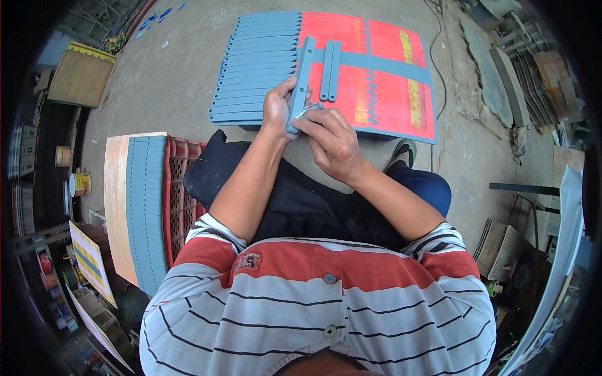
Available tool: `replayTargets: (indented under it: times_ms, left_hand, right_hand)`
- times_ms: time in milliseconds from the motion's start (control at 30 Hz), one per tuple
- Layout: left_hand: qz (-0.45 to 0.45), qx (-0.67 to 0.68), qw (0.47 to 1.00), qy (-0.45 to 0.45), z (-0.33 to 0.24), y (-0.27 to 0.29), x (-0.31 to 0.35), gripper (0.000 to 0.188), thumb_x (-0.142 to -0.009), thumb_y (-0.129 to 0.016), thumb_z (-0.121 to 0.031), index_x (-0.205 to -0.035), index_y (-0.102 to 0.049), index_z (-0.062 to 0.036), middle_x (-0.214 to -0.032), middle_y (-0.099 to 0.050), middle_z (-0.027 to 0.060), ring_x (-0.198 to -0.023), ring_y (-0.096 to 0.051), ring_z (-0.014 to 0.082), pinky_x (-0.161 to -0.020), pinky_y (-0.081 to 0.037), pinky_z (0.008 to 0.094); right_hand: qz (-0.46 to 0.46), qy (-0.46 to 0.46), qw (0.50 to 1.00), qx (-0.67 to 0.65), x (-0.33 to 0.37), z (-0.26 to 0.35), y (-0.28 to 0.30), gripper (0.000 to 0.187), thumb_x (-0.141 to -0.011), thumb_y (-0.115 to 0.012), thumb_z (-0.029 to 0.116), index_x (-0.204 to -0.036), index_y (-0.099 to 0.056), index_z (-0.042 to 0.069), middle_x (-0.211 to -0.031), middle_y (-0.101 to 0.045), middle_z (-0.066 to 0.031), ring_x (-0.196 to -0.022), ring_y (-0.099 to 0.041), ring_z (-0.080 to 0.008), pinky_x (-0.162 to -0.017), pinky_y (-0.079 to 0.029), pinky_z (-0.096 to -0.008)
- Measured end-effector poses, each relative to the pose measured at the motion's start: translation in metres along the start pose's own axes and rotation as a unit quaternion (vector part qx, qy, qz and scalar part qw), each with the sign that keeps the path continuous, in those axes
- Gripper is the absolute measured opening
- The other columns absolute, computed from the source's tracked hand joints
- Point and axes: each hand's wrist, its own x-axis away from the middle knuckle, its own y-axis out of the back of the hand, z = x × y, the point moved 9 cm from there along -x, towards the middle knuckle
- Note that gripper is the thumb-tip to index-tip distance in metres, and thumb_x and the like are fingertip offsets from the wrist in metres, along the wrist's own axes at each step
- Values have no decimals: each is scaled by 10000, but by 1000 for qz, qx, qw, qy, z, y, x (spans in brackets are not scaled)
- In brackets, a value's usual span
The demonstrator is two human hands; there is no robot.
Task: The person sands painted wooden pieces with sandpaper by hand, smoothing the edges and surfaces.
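Observation:
My left hand (pixel 276 108) is wrapped round a blue-grey painted strip (pixel 302 76) with holes along its face. The strip points away from me, tilted, with its near end low between my hands. My right hand (pixel 335 141) pinches a small thin greyish piece (pixel 311 109), perhaps folded sandpaper or cloth, against the strip's near end. Just beyond my hands is a pink-red board (pixel 401 62) with blue-grey paint bands. Two similar strips (pixel 330 70) lie side by side on it. A row of blue-grey strips (pixel 254 69) covers its left side.
At my left, a red plastic crate (pixel 182 178) supports a wooden board (pixel 118 200) bearing a row of holed blue-grey strips (pixel 147 207). Paint buckets (pixel 80 184) stand farther left. A cable (pixel 443 69) runs along the concrete floor beyond the pink-red board. Grey plastic crates (pixel 501 247) sit at right.

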Motion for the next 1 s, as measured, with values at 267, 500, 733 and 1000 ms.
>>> replayTargets:
  times_ms: [267, 500, 733, 1000]
  left_hand:
    - [-129, -33, 991, 2, -10, 5, 6, 379, -945, -343, -221, -1245, -461, -21, -803, -568, 107, -620, -512, 198, -556, -458, 310]
    - [-59, -38, 996, -52, -21, -4, 2, 406, -932, -364, -181, -1291, -448, -10, -824, -559, 103, -629, -510, 165, -562, -437, 259]
    - [-50, -52, 997, -41, -19, -1, 1, 512, -908, -426, -162, -1393, -382, -6, -841, -568, 92, -647, -519, 150, -589, -467, 272]
    - [-88, -104, 988, -74, -25, -7, 6, 540, -869, -436, -153, -1377, -394, 27, -909, -581, 100, -775, -550, 142, -692, -482, 268]
  right_hand:
    - [16, -52, 998, -32, 2, -7, 4, 315, -718, -623, -133, -988, -680, 19, -967, -616, -129, -816, -607, -256, -694, -497, -335]
    - [-2, -135, 987, -86, -2, -27, 14, 239, -791, -598, -102, -983, -680, 14, -1018, -633, -118, -846, -635, -166, -656, -507, -267]
    - [12, -105, 993, -59, -4, -23, 8, 239, -768, -616, -102, -971, -677, 8, -1003, -636, -121, -850, -637, -187, -670, -510, -276]
    - [27, -94, 994, -46, -6, -20, 3, 246, -745, -655, -72, -974, -687, 12, -982, -637, -131, -879, -642, -244, -743, -516, -333]
